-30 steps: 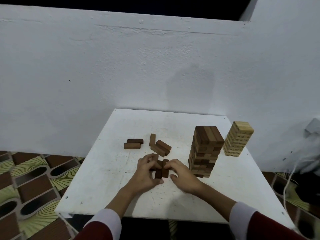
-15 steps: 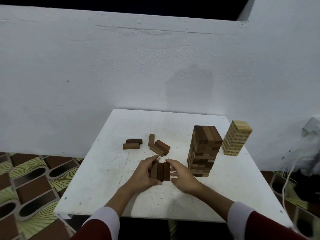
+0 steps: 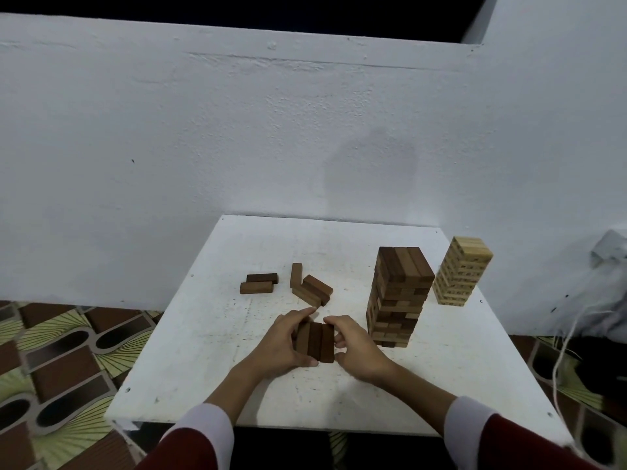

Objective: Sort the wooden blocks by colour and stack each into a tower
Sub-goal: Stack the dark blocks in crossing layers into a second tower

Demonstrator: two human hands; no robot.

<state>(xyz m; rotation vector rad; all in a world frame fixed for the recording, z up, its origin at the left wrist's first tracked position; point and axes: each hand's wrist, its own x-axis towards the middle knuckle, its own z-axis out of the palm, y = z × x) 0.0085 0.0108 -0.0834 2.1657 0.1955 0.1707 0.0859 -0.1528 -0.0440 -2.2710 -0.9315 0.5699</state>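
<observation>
Currently: patterned floor left of the white surface. Left-centre of the surface, a pair of dark blocks lying side by side, flat. Just right of them, a loose cluster of brown blocks: one upright-ish strip, the rest angled and touching each other.

Near the front edge, middle: left hand and right hand close together, fingers curled round the two sides of a row of three dark blocks pressed edge to edge. Cannot tell if the row is lifted or resting on the surface.

Right of the hands, the brown tower stands upright, mixed dark and mid-brown layers, top layer of three blocks. Right hand is near its base, not touching.

At the far right edge, the light tower of pale blocks, upright, apart from the brown one.

White cable hangs off to the right, beyond the surface. Red sleeves with white cuffs at the bottom.
</observation>
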